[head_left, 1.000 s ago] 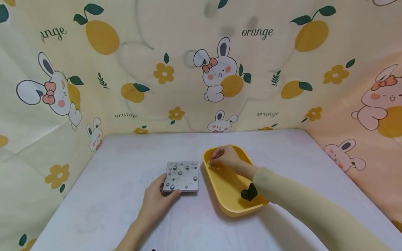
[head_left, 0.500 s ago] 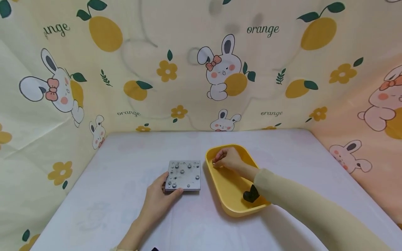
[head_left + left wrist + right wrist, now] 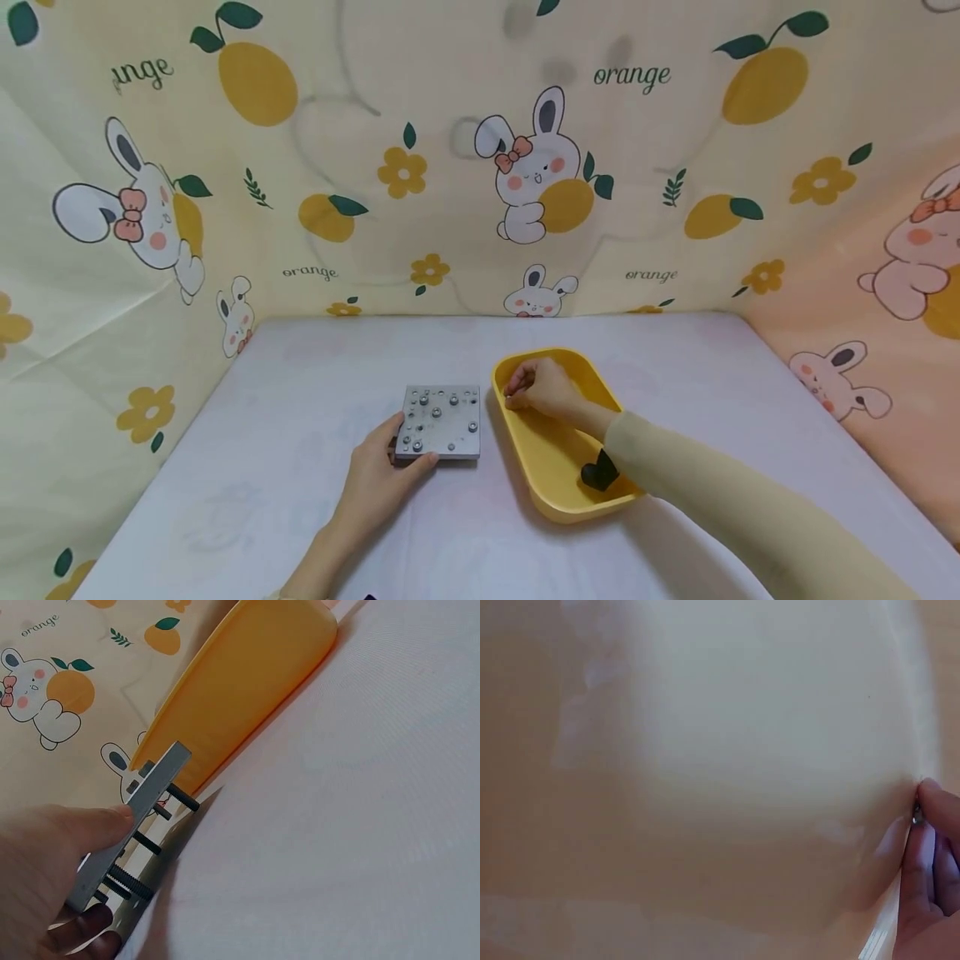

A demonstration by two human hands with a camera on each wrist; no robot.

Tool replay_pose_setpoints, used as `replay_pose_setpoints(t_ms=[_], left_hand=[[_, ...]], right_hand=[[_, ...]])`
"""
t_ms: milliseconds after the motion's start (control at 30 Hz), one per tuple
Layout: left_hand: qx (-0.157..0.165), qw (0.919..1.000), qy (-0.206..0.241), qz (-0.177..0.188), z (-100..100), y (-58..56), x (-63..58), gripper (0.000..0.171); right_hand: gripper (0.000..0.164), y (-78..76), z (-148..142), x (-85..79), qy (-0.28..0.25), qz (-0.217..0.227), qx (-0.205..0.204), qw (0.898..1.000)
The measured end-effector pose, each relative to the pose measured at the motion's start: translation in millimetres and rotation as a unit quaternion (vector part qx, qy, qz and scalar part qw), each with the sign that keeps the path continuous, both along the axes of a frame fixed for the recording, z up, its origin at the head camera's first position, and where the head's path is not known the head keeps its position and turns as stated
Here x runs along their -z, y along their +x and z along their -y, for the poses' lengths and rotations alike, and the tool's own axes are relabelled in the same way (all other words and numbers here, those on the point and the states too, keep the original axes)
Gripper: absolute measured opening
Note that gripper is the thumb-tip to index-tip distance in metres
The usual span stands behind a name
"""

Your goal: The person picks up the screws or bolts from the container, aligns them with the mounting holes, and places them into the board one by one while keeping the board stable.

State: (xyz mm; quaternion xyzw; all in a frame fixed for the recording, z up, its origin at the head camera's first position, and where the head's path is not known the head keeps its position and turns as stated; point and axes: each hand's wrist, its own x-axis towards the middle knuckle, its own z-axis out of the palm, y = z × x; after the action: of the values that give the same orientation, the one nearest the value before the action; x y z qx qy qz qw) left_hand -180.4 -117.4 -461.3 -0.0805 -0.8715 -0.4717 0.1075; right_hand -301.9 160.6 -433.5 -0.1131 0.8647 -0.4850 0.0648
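My left hand (image 3: 375, 471) grips a square grey metal plate (image 3: 448, 433) by its left side and near corner, thumb over the edge. Bolt heads and small holes dot its top. Threaded bolts (image 3: 129, 882) stick out from its underside in the left wrist view. Inside the yellow tray (image 3: 525, 458), my right hand (image 3: 551, 392) is bent toward the far left wall. Thumb and index finger pinch a small shiny metal piece (image 3: 917, 814), mostly covered by the fingertips; I cannot tell its kind.
A black heart-shaped object (image 3: 598, 473) lies in the tray's near right part, partly behind the sleeve (image 3: 675, 467). The tray stands just right of the plate on a white-covered table (image 3: 300, 375). A printed cloth (image 3: 360, 108) hangs around the back and sides.
The right hand shifts slightly inside the tray, its fingertips staying near the left wall. The left hand keeps its grip on the plate. The head view has moved a little.
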Motion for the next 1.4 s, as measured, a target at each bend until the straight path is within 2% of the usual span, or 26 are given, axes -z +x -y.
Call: replay_pose_setpoints(t_ms=[233,500,767,1033,1267,1400], left_hand=[[0.002,1.0,-0.001,-0.005,1.3,0.1,1.1,0.084],[-0.005,1.0,0.002,0.005,2.2,1.8,1.7,0.083],[-0.005,1.0,-0.001,-0.002,0.5,0.4,-0.8,0.083],[-0.001,1.0,0.0,-0.003,1.0,1.4,-1.0,0.084],[-0.001,1.0,0.001,0.0,0.1,0.9,0.3,0.084],[-0.002,1.0,0.002,0.0,0.6,0.3,-0.2,0.084]], right_hand=[[0.019,-0.8,-1.0,3.3,0.012,-0.01,-0.013,1.0],[0.019,-5.7,-0.2,7.4,-0.017,0.008,-0.054,0.998],[0.016,-10.2,-1.3,7.4,-0.066,0.018,-0.042,0.997],[0.017,-6.6,-0.8,3.8,-0.069,0.013,-0.035,0.997],[0.016,-1.4,-4.6,-10.5,-0.088,0.001,0.005,0.996],[0.015,5.3,-1.4,-30.6,-0.086,-0.044,0.072,0.993]])
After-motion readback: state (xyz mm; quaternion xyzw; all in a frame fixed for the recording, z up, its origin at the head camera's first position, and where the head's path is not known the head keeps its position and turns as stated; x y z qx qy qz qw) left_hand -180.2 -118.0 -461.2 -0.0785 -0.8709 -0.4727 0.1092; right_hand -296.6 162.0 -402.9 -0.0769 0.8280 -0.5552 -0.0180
